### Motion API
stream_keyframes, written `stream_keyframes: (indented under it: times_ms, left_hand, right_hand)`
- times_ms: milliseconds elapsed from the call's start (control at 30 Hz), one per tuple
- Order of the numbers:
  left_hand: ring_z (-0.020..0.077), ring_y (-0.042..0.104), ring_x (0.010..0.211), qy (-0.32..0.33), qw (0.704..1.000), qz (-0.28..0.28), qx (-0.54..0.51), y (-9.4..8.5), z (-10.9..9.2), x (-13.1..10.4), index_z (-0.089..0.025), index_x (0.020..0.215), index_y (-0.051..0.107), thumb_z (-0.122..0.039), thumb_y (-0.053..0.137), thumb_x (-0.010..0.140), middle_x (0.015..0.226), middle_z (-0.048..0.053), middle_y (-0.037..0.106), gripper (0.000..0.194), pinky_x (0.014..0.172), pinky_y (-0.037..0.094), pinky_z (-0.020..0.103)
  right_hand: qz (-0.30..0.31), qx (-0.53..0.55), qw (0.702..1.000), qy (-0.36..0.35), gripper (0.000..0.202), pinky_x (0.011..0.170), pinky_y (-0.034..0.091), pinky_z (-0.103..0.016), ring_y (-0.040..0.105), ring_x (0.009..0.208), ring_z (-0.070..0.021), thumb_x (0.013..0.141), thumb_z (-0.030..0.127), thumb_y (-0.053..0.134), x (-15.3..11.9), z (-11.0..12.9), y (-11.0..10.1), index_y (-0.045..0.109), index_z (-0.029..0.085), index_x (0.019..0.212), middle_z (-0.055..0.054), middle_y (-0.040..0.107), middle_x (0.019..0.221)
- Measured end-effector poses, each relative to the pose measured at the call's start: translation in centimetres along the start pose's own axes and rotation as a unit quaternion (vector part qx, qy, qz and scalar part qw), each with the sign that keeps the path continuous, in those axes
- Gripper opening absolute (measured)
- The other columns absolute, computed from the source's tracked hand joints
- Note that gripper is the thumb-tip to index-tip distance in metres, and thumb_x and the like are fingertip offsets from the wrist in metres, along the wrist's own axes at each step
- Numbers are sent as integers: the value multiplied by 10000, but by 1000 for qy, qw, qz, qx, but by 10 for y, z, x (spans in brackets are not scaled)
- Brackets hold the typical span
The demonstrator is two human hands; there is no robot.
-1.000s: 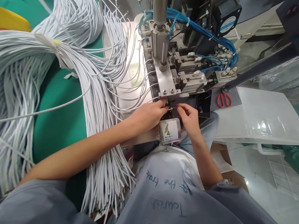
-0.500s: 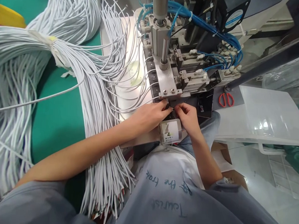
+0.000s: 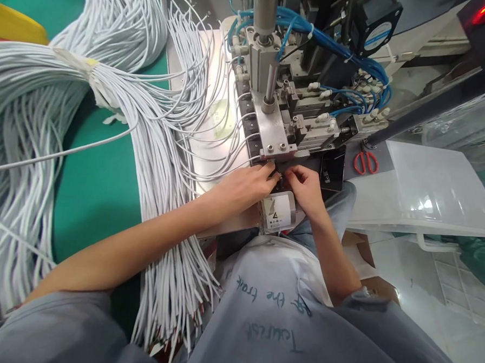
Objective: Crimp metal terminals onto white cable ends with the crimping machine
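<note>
Change: your right hand (image 3: 307,189) sits closer to your left hand (image 3: 248,186), narrowing work to fingertips | Grip: right bunched, left slightly parted; hold on either unclear | Pale wire end (image 3: 280,177): between them, beside the machine (image 3: 274,131)

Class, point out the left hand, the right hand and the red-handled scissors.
Left hand (image 3: 252,185): head view, back of the hand.
Right hand (image 3: 308,190): head view, back of the hand.
Red-handled scissors (image 3: 364,162): head view, on the red handles.
</note>
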State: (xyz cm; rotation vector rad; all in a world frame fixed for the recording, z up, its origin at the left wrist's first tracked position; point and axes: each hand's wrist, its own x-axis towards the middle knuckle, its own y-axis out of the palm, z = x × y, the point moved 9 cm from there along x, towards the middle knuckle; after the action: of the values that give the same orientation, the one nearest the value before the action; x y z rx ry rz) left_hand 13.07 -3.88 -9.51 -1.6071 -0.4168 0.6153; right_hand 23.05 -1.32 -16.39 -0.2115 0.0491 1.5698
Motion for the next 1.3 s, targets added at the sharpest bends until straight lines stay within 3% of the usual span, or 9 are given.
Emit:
stream_keyframes:
  times_ms: [267, 433, 633, 767, 867, 967, 1100, 1200, 1300]
  left_hand:
    - [231, 652, 834, -11, 997, -72, 15, -11, 5, -5, -104, 1148, 593, -9, 446, 773, 981, 145, 635, 414, 652, 517, 313]
    - [256, 644, 711, -67, 997, 1, 42, -17, 14, -6, -129, 766, 670, -21, 478, 713, 761, 110, 644, 226, 587, 499, 342]
    - [276, 643, 828, -132, 984, 116, 34, -2, 21, -13, -111, 866, 669, -56, 448, 770, 872, 116, 634, 248, 685, 507, 377]
    - [284, 621, 891, -126, 983, 128, 31, 2, 19, -13, -103, 894, 666, -72, 430, 796, 912, 122, 626, 257, 729, 509, 398]
    - [281, 611, 904, -133, 982, 132, 36, 1, 20, -13, -99, 902, 667, -72, 410, 822, 930, 127, 622, 270, 734, 505, 396]
    - [265, 608, 922, -140, 980, 139, 34, 0, 21, -13, -101, 932, 671, -17, 388, 821, 951, 123, 624, 316, 750, 497, 372]
    - [263, 604, 943, -145, 978, 148, 27, 0, 22, -13, -96, 936, 675, 15, 390, 814, 959, 124, 629, 329, 755, 495, 356]
    - [265, 605, 949, -139, 978, 156, 30, 2, 21, -12, -91, 932, 675, 16, 388, 815, 963, 130, 629, 328, 758, 501, 358]
    - [261, 613, 936, -141, 975, 167, 30, 5, 22, -11, -85, 935, 674, 30, 380, 804, 984, 137, 623, 342, 735, 506, 349]
  right_hand:
    - [41, -31, 998, -45, 196, 565, 353, -238, 408, 574, -107, 799, 329, 433, 8, 2, 17, 473, 192, 666, 46, 431, 580]
    - [60, -48, 996, -37, 221, 555, 337, -228, 396, 578, -106, 863, 327, 394, 13, -3, 20, 442, 198, 689, 53, 404, 586]
    - [58, -116, 991, -34, 209, 607, 363, -235, 472, 637, -118, 863, 280, 399, 10, 4, 21, 487, 189, 697, 32, 499, 628]
    - [-31, -210, 975, -72, 248, 605, 372, -241, 497, 614, -117, 875, 256, 373, 5, 36, -9, 534, 185, 699, 13, 551, 635]
    - [-125, -269, 941, -161, 279, 609, 419, -246, 546, 636, -129, 891, 292, 368, -1, 89, -55, 591, 173, 771, -38, 633, 745]
    - [-265, -376, 852, -248, 300, 706, 489, -301, 609, 939, -211, 874, 357, 424, -5, 151, -112, 599, 158, 1013, -160, 558, 1251]
    - [-356, -491, 762, -226, 436, 822, 499, -437, 552, 1128, -318, 879, 454, 406, 17, 204, -158, 533, 157, 1172, -200, 352, 1446]
    - [-371, -495, 754, -220, 482, 818, 504, -473, 583, 1076, -326, 886, 475, 375, 29, 217, -162, 506, 150, 1217, -206, 310, 1466]
    - [-313, -479, 784, -240, 465, 812, 510, -451, 622, 968, -275, 883, 440, 398, 32, 190, -153, 500, 166, 1245, -183, 331, 1456]
